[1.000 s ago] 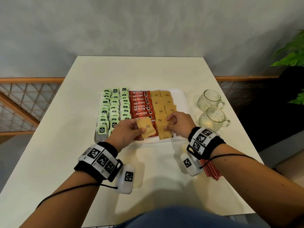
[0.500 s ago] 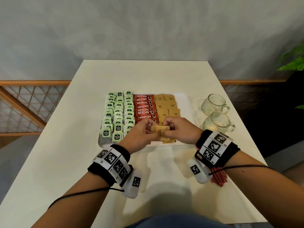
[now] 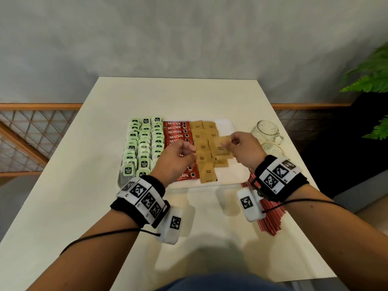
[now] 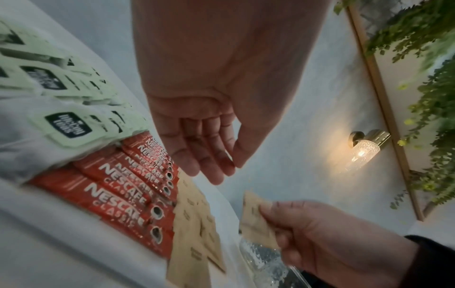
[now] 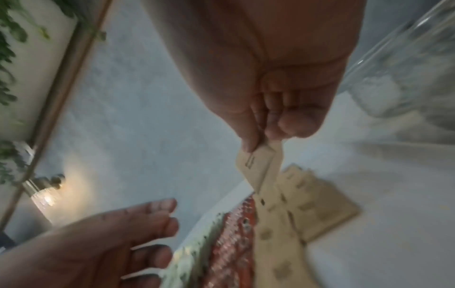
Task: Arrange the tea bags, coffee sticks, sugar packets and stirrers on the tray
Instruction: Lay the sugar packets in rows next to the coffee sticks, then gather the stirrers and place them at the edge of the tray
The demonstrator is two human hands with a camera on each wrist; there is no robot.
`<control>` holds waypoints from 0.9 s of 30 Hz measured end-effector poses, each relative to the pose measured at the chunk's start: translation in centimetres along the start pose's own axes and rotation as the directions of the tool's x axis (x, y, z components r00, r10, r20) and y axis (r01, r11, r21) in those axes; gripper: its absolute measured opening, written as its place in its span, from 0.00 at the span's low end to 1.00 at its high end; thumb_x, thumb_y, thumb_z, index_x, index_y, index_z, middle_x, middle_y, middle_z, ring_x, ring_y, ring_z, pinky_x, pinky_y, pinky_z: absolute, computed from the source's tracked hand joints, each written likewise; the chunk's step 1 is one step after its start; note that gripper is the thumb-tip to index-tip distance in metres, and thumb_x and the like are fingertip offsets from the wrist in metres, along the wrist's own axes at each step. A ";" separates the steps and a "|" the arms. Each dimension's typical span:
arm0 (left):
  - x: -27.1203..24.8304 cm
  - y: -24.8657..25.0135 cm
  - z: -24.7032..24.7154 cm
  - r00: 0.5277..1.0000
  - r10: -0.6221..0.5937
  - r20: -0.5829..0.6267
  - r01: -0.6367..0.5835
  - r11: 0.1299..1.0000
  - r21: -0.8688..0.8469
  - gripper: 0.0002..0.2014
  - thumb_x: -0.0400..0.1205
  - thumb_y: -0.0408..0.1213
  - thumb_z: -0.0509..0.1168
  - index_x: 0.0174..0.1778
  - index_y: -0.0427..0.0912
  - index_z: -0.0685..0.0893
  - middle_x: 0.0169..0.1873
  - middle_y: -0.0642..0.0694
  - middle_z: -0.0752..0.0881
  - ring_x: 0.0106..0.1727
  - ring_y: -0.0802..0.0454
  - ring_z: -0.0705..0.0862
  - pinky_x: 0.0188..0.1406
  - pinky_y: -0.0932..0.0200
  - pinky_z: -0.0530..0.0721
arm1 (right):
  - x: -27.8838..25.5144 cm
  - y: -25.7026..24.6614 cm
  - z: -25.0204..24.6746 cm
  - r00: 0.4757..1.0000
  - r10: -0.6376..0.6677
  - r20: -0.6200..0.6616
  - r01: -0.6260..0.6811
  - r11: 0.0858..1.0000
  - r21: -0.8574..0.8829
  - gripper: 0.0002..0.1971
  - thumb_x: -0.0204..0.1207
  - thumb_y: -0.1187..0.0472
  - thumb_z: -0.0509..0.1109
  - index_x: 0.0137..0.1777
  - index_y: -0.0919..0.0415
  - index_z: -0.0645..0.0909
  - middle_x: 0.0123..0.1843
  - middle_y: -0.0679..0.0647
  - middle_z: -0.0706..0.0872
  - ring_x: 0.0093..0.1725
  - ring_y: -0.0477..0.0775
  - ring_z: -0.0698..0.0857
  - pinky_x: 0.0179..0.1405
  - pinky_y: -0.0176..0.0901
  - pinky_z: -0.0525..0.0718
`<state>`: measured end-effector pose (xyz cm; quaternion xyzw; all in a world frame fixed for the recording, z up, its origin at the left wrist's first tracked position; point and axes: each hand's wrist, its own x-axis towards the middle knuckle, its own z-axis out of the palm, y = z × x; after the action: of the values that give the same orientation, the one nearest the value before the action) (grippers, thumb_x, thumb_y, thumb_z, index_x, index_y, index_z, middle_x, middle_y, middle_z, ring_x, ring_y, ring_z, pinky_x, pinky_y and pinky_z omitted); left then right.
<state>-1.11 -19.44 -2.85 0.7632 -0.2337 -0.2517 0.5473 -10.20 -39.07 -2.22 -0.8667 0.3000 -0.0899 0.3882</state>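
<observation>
The cream table point(image 3: 84, 185) filled the middle of the head view, with the white tray point(image 3: 227, 127) at frame centre. On the tray, green tea bags point(image 3: 144, 143) lay at left, red coffee sticks point(image 3: 175, 131) in the middle, and brown sugar packets point(image 3: 202, 158) at right. The left hand point(image 3: 175, 159) hovered over the coffee sticks, fingers relaxed, holding nothing. The right hand point(image 3: 244, 149) pinched one sugar packet point(image 3: 222, 147) above the tray's right part. Red stirrers point(image 3: 273, 219) lay on the table at lower right.
</observation>
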 end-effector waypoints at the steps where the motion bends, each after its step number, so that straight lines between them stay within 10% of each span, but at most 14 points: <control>1: 0.0 -0.3 -0.1 1.000 -0.005 0.003 0.005 1.000 0.022 0.06 0.81 0.32 0.69 0.53 0.39 0.83 0.42 0.45 0.87 0.37 0.52 0.88 0.41 0.60 0.84 | 0.0 1.0 0.1 0.999 0.051 0.019 -0.049 0.995 -0.089 0.12 0.80 0.56 0.70 0.48 0.67 0.82 0.44 0.61 0.87 0.39 0.55 0.81 0.40 0.52 0.82; 10: -0.4 -2.0 0.2 0.999 0.009 0.042 -0.018 0.974 0.224 0.03 0.79 0.30 0.70 0.48 0.39 0.85 0.40 0.48 0.86 0.40 0.54 0.85 0.33 0.78 0.78 | -1.6 4.4 2.7 0.970 0.213 0.115 -0.203 0.975 -0.093 0.11 0.79 0.56 0.72 0.45 0.66 0.83 0.36 0.58 0.86 0.36 0.57 0.82 0.44 0.55 0.86; 27: -0.5 -1.1 0.5 0.991 0.060 0.120 -0.088 0.965 0.248 0.05 0.79 0.30 0.71 0.44 0.44 0.84 0.38 0.51 0.87 0.39 0.56 0.84 0.40 0.71 0.81 | -2.5 3.0 1.3 0.964 0.254 0.078 -0.260 0.963 0.073 0.12 0.74 0.60 0.76 0.53 0.62 0.79 0.41 0.57 0.84 0.28 0.54 0.84 0.32 0.48 0.87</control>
<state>-1.76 -19.15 -4.00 0.8021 -0.3225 -0.2414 0.4408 -13.05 -38.31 -5.09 -0.8062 0.3926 -0.0217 0.4421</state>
